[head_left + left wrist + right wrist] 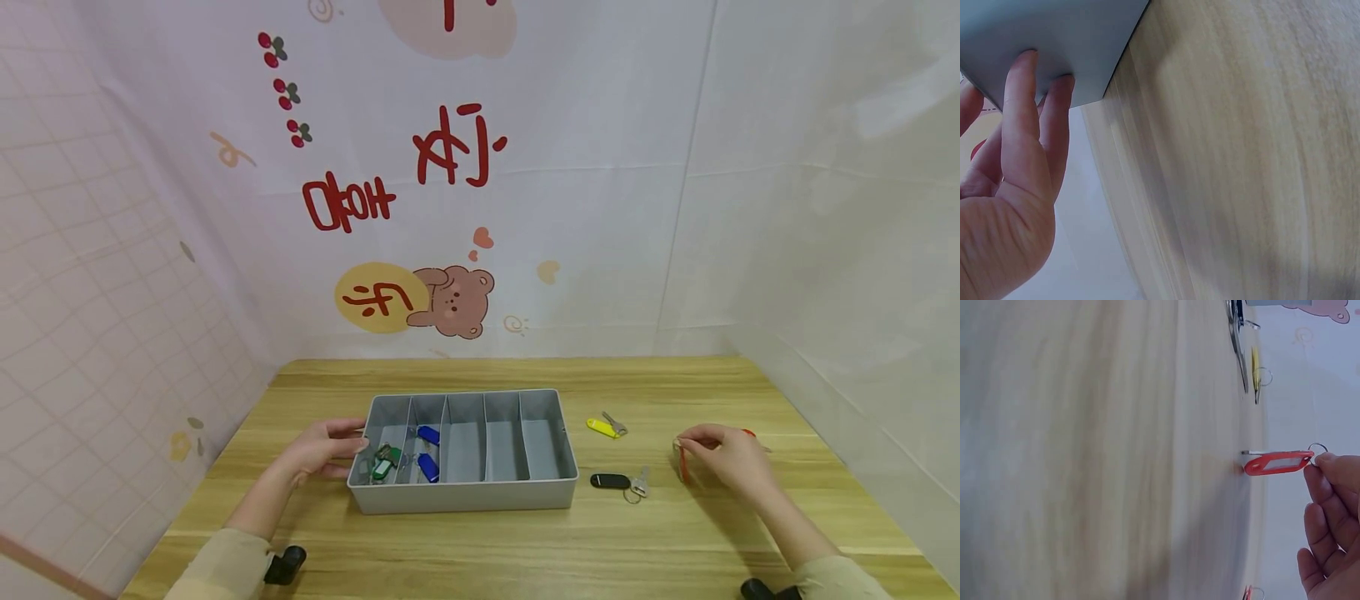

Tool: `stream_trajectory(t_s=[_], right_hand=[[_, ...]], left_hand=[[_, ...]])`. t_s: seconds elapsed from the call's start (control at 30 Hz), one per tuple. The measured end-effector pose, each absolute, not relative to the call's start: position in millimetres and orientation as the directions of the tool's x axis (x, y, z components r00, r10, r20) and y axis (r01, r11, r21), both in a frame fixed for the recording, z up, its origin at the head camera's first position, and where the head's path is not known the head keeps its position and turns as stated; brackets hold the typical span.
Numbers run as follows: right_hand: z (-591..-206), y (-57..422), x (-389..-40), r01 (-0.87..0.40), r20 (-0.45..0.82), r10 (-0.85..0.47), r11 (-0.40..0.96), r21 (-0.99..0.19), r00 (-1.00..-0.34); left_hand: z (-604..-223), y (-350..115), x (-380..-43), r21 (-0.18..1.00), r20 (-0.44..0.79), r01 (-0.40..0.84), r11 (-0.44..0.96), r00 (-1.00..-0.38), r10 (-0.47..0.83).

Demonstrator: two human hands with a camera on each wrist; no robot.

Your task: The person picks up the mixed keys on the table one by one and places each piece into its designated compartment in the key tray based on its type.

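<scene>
A grey five-compartment box stands on the table. My left hand rests against its left end, fingers fairly straight on the outer wall. Green key tags lie in the leftmost compartment and blue key tags in the one beside it. To the right of the box, my right hand pinches the metal ring of a red key tag between thumb and fingertips. The tag and its key hang down, their lower ends close to or at the tabletop; contact is unclear.
Between box and right hand lie a yellow key tag with a key and a black key tag with a key. Another red tag shows partly behind the right hand. A printed cloth hangs behind the wooden table.
</scene>
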State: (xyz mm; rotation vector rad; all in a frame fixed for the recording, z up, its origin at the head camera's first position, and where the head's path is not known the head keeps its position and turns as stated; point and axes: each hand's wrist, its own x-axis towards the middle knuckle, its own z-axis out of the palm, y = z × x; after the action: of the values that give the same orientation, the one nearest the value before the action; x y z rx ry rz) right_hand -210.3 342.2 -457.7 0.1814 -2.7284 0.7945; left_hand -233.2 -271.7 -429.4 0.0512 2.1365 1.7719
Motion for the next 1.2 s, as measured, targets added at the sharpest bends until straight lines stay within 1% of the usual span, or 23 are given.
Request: stream_trajectory(t_s=[0.2,0.63,1.2], right_hand=[[-459.4,333.0,-213.0,-0.192,0.306,-0.018,0.813,-0.55,-0.952],[-459.3,311.3,-224.2,-0.143,0.249,0.011,0.793,-0.592,-0.968],[-443.8,273.0,-235.1,-0.238,0.302,-0.049,0.738,-0.632,-0.952]], left_hand=[[-431.6,-272.1,-232.7,0.959,-0.246,-0.196,0.203,-0.933,0.262],[-430.1,-272.2,-232.8,0.956,-0.258,-0.207,0.208,-0.932,0.254],[-430.4,-271.5,-234.0,0.95,-0.269,-0.217,0.223,-0.933,0.237]])
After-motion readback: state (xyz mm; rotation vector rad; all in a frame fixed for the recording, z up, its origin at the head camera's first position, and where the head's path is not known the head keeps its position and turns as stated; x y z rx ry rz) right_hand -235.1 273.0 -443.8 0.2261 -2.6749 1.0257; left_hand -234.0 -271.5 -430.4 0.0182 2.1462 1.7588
